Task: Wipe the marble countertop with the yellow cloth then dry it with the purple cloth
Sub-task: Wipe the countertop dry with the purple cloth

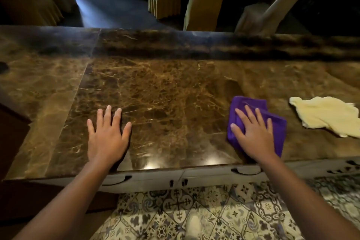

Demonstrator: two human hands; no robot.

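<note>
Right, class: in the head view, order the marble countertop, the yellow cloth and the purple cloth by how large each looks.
1. marble countertop, by far the largest.
2. yellow cloth.
3. purple cloth; the right hand covers much of it and it looks folded, so places 2 and 3 are unsure.

The tabletop (155, 93) is glossy brown veined marble; the purple cloth (251, 104) and yellow cloth (327, 117) look soft, matt.

Both hands lie flat on the countertop (175, 87) near its front edge; the left hand (106, 136) on bare stone, the right hand (253, 134) atop one cloth (251, 105); a second cloth (327, 115) lies just right; covered chairs (204, 0) stand behind the counter.
</note>
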